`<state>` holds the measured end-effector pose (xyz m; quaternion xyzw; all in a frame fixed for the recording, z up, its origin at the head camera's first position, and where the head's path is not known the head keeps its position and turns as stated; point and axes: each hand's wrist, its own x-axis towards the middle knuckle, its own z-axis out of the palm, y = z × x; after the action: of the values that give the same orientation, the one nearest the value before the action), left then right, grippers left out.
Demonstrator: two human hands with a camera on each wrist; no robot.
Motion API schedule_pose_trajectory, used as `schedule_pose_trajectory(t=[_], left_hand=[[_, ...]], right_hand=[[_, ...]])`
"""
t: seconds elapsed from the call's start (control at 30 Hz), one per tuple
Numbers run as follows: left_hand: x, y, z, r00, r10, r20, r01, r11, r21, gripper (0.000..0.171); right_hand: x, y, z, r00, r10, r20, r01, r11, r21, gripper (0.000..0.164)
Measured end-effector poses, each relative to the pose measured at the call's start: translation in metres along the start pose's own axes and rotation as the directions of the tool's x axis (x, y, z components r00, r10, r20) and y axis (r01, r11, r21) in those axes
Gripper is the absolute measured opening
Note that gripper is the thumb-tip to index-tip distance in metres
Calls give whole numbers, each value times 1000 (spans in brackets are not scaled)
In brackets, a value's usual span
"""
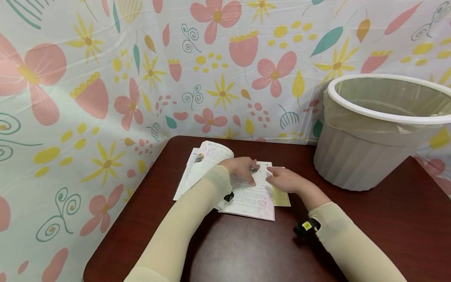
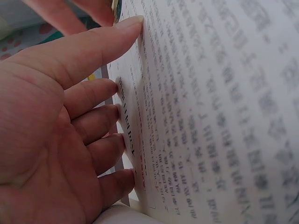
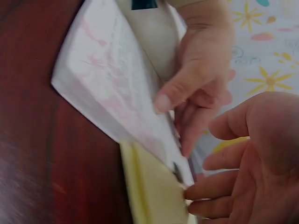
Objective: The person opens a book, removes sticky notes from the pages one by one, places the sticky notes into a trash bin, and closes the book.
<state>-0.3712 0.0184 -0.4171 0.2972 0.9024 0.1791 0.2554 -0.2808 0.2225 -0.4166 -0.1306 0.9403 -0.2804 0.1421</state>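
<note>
An open book (image 1: 246, 199) with printed text and pink floral page corners lies on the dark red table. Its left-hand pages (image 1: 211, 156) bulge upward. My left hand (image 1: 240, 168) is spread over the right-hand page; in the left wrist view its fingertips and thumb press on the printed paper. From under that page's right side a pale yellow flap (image 1: 281, 197) sticks out. My right hand (image 1: 287, 180) is at this side, fingers loosely extended. In the right wrist view, its lower fingertips (image 3: 194, 192) meet the edge of the yellow flap.
A large grey trash bin (image 1: 356, 156) with a white rim and a clear liner stands on the table at the right. Behind the table hangs a white curtain (image 1: 225, 78) with a flower pattern, which continues along the left side.
</note>
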Motion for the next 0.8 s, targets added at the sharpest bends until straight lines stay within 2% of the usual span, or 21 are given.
schedule_pose_trajectory(t=[0.2, 0.3, 0.43, 0.67, 0.73, 0.8], left_hand=[[-1, 2, -2, 1000, 4, 8, -4, 1000, 0, 85], [-1, 2, -2, 1000, 7, 6, -7, 1000, 0, 85], [0, 1, -2, 1000, 8, -1, -8, 1000, 10, 86], [-1, 1, 0, 1000, -6, 6, 6, 1000, 2, 85], [-2, 1, 0, 1000, -7, 9, 7, 1000, -3, 85], [-2, 2, 0, 1000, -13, 10, 13, 1000, -15, 85]], right_hand=[[2, 1, 13, 999, 14, -29, -12, 998, 62, 72], [1, 1, 14, 998, 33, -54, -24, 988, 155, 71], [2, 3, 13, 991, 80, -111, -47, 961, 274, 65], [1, 7, 10, 962, 156, -223, -46, 901, 432, 56], [0, 7, 9, 960, 154, -233, -37, 898, 438, 55], [0, 6, 10, 966, 132, -225, -28, 911, 412, 54]])
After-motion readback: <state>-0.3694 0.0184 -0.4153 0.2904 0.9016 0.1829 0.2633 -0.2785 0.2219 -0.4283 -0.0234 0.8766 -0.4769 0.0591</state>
